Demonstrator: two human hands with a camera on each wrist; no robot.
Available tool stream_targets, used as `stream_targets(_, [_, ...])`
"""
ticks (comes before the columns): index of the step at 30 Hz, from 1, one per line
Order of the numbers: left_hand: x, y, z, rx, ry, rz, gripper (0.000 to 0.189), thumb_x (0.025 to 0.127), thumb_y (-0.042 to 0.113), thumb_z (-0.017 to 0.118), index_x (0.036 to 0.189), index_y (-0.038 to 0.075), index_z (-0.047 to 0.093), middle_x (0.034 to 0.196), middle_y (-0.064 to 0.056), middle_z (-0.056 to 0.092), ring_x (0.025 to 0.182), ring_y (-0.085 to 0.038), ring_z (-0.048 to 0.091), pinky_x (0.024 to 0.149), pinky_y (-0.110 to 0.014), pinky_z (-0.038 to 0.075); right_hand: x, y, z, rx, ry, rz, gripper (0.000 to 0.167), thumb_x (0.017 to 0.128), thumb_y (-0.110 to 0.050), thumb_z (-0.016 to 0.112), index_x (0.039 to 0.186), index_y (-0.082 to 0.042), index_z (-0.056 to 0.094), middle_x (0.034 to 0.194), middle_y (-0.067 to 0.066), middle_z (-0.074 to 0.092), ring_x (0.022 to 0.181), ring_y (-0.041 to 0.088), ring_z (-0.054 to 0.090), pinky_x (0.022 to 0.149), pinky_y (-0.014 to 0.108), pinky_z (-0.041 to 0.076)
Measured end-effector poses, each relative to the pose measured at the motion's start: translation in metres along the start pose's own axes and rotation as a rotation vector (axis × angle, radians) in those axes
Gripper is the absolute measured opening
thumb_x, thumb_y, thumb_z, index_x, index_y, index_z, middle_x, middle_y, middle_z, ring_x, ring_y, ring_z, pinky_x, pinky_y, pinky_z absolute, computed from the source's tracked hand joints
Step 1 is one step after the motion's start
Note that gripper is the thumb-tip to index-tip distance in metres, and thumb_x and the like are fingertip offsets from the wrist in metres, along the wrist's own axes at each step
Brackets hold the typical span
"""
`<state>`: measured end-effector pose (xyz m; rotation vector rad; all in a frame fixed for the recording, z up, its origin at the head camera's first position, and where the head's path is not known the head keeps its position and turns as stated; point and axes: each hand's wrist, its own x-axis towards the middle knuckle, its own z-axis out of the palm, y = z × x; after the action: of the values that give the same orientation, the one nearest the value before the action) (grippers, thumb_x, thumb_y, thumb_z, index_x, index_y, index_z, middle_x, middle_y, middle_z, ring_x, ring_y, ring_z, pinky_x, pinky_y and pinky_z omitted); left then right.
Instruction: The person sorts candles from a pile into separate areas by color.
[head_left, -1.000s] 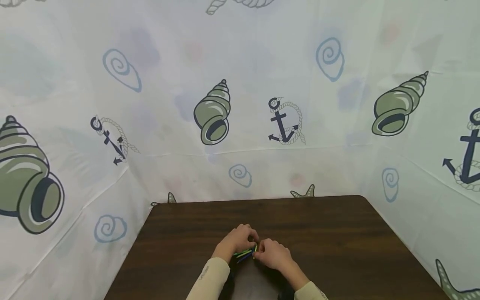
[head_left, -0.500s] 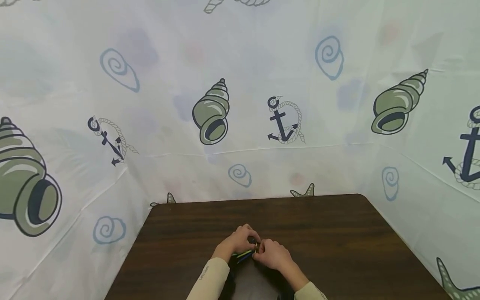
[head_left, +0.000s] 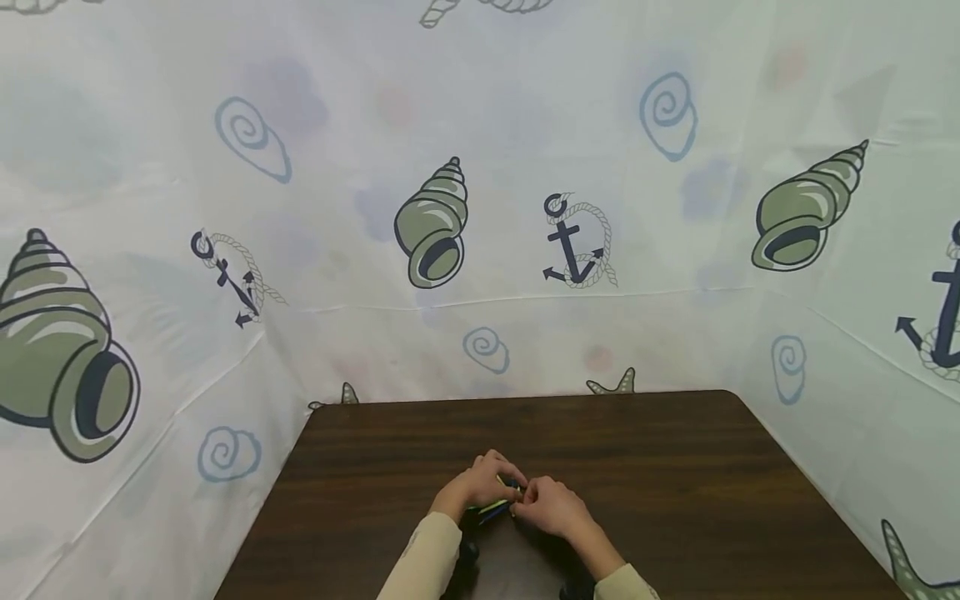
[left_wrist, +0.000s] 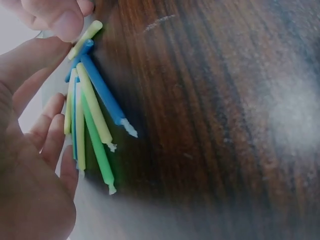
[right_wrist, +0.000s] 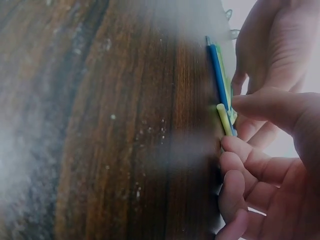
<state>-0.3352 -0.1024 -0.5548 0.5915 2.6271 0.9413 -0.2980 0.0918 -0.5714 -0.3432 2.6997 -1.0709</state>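
Several small candles, yellow, blue and green with white wicks, lie in a loose fan on the dark wooden table. In the left wrist view, a blue candle (left_wrist: 102,90), a yellow candle (left_wrist: 94,102) and a green candle (left_wrist: 97,142) spread from a crowded end. My left hand (head_left: 483,487) arches over that end, thumb and forefinger tips pinching there. Opposite it, my right hand (head_left: 553,508) pinches a short-looking yellow candle (right_wrist: 225,120) between thumb and forefinger, its other fingers curled. Fingertips of both hands nearly meet and partly hide the candle ends.
The brown table (head_left: 652,450) extends around the hands to rounded far corners. A white cloth (head_left: 337,208) printed with shells and anchors hangs behind and at both sides. A grey surface (head_left: 513,567) shows between the forearms.
Both hands stay close together over the candles, with small fingertip movements. The left forefinger has come nearer the right hand's fingertips. The head view has shifted slightly.
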Motion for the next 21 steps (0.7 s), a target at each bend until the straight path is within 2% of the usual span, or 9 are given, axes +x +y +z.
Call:
stream_targets(5, [0.009,-0.017,0.007,0.010,0.040,0.009,0.011,0.100,0.024,0.076,0.107,0.029,0.082,0.132,-0.004,0.055,0.127,-0.037,0.046,0.115,-0.078,0.026,0.000,-0.001,0.001,0.006,-0.016,0.010,0.028,0.095,-0.041,0.077,0.085,-0.018,0.065,0.078,-0.004,0.063,0.065,0.016,0.055,0.059,0.035,0.041])
stream_targets(7, [0.011,-0.021,0.009,0.021,0.053,0.019,0.010,0.100,0.024,0.077,0.106,0.031,0.082,0.130,-0.003,0.056,0.125,-0.037,0.047,0.113,-0.078,0.026,0.000,-0.001,0.002,0.008,-0.016,0.009,0.028,0.095,-0.041,0.077,0.085,-0.018,0.065,0.078,-0.004,0.063,0.065,0.016,0.055,0.059,0.036,0.041])
stream_targets(15, [0.009,-0.012,0.002,0.002,0.014,0.042,0.014,0.097,0.021,0.081,0.111,0.021,0.081,0.133,-0.008,0.056,0.125,-0.039,0.046,0.110,-0.076,0.028,0.001,-0.001,0.003,-0.018,0.022,0.008,0.029,0.094,-0.040,0.078,0.082,-0.019,0.063,0.076,-0.005,0.061,0.064,0.016,0.054,0.058,0.035,0.039])
stream_targets(21, [0.014,-0.019,0.007,0.008,0.033,0.025,0.012,0.097,0.023,0.081,0.109,0.026,0.080,0.134,-0.006,0.055,0.126,-0.037,0.046,0.112,-0.074,0.028,0.001,-0.002,0.004,-0.033,0.016,0.016,0.028,0.094,-0.039,0.079,0.082,-0.020,0.062,0.075,-0.006,0.060,0.063,0.015,0.053,0.058,0.035,0.038])
